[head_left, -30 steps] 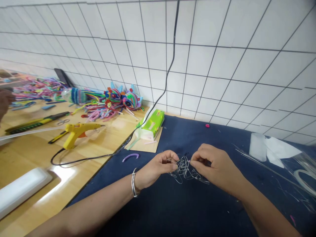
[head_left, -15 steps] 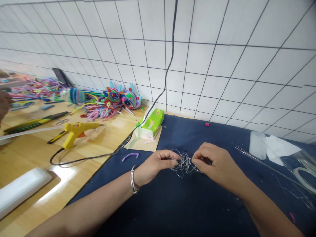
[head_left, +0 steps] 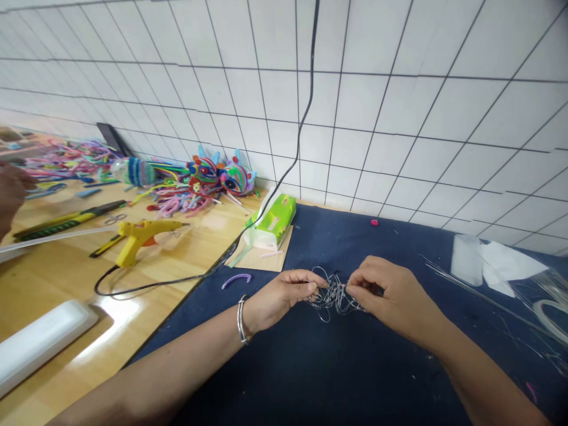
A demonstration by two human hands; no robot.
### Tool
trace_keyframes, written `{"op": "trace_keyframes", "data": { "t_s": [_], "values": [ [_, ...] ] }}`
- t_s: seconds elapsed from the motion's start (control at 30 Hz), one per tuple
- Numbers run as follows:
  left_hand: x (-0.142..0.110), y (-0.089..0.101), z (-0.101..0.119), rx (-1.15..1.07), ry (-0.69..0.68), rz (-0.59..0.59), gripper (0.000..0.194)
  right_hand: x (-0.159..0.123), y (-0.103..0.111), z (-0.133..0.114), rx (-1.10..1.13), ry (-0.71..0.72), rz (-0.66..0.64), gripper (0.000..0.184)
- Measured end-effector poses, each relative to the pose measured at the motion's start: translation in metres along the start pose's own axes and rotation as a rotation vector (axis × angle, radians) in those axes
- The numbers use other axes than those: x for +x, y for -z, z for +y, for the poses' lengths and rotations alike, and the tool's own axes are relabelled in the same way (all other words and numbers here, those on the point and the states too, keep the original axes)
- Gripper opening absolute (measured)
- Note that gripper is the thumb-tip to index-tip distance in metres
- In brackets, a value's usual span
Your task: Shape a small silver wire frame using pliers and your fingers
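Observation:
A tangle of thin silvery wire (head_left: 333,296) is held between my two hands just above the dark blue cloth (head_left: 310,378). My left hand (head_left: 284,296), with a silver bangle (head_left: 241,319) at its wrist, pinches the tangle's left side between thumb and forefinger. On the right side, my right hand (head_left: 386,290) grips the wire with thumb and bent fingers. Loose loops stick out between the fingertips. A curved purple pipe cleaner piece (head_left: 236,279) lies on the cloth left of my left hand.
A yellow glue gun (head_left: 137,236) with a black cord rests on the wooden table at left, near a cutter (head_left: 71,219). A green tissue pack (head_left: 276,216) stands behind my hands. Straight wires (head_left: 470,290) lie at right. Another person's hand (head_left: 13,192) shows at the far left.
My hands keep their hold on the wire tangle, and its loops have shifted slightly. The whole view has moved a little. The other person's hand reaches slightly further into view.

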State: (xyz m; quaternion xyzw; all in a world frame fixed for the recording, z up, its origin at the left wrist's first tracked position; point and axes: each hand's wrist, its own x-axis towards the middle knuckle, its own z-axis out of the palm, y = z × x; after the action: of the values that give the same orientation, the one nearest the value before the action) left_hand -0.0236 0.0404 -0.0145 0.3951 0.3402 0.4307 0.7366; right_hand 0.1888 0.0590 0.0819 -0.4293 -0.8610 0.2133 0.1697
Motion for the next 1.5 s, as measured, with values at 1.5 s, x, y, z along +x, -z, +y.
{"op": "trace_keyframes", "data": {
  "t_s": [1.5],
  "values": [
    [0.0005, -0.0077, 0.001, -0.04, -0.057, 0.07, 0.013, 0.0001, -0.0038, 0.008, -0.007, 0.016, -0.038, 0.011]
  ]
}}
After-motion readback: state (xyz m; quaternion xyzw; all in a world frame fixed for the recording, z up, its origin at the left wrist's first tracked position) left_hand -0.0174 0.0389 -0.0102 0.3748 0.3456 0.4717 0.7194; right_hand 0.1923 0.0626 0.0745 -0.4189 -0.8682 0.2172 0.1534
